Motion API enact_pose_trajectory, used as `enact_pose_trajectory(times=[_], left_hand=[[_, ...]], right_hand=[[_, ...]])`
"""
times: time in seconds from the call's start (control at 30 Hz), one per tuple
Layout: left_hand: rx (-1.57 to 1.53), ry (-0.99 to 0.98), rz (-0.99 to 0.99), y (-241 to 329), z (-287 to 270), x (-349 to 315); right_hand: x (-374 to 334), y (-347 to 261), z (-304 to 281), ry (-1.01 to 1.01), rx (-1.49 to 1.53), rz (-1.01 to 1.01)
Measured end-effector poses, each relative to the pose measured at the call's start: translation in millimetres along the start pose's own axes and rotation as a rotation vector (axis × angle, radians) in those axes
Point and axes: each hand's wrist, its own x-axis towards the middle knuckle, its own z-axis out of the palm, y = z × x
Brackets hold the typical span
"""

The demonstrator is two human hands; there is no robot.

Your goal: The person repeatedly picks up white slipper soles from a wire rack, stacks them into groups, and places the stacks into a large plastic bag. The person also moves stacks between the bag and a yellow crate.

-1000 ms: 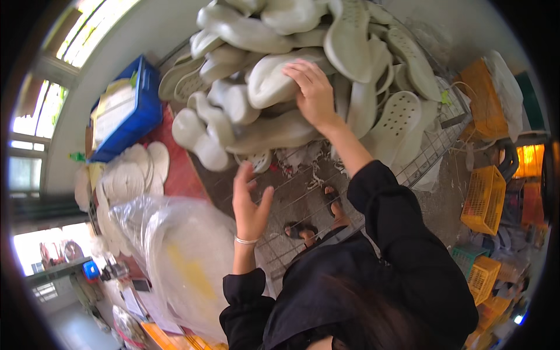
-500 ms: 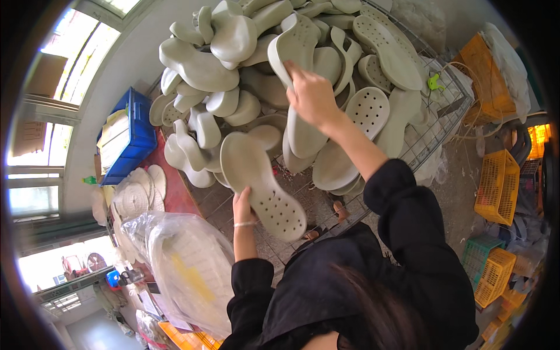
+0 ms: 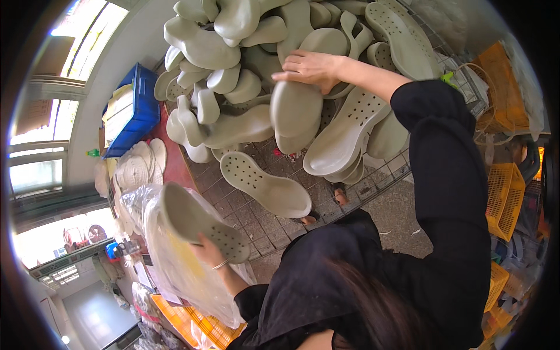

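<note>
My left hand (image 3: 210, 252) is closed on a pale grey-beige shoe sole (image 3: 185, 213), gripping its edge near the holed end. That sole is tilted over the clear plastic bag (image 3: 156, 256). Over at the heap of soles, my right hand (image 3: 314, 69) is wrapped across the upper part of another shoe sole (image 3: 296, 111), which stands steeply and looks slightly blurred; some of the fingertips are hard to make out. Between my hands a loose sole (image 3: 265, 185) with small holes at one end lies on the wire rack (image 3: 236, 201). To its right rests a holed sole (image 3: 338, 137) on several stacked ones.
The heap of soles (image 3: 201, 46) fills the far part of the rack. A blue bin (image 3: 140, 111) with papers and round woven pieces (image 3: 140, 166) stand at left. Yellow crates (image 3: 504, 198) line the right; an orange crate (image 3: 192, 321) is at the near left.
My left hand has moved left and nearer with a sole, toward the plastic bag. My right hand has shifted from one sole to another, nearer one. A loose sole now shows on the rack.
</note>
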Motion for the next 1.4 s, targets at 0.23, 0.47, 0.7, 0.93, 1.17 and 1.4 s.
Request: enact_pose_trajectory(times=[0.23, 0.47, 0.7, 0.93, 1.17, 1.4], left_hand=[[-0.864, -0.564, -0.460, 52, 38, 5], [-1.123, -1.053, -0.750, 4, 64, -38], [-1.110, -1.078, -0.725, -12, 66, -40], [-1.134, -0.988, -0.661, -23, 76, -44], [-1.148, -0.836, -0.836, -50, 33, -86], [-1.099, -0.782, -0.874, -65, 28, -83]], right_hand=[[55, -151, -62, 1.048, 0.561, 0.530], [3, -216, -24, 0.215, 0.710, 0.790], [-88, -120, -22, 0.060, 0.557, 0.671], [-22, -221, -18, -0.124, 0.838, 0.755], [-82, -146, 59, -0.268, -0.144, 0.172], [-48, -205, 59, 0.455, 0.514, 0.782]])
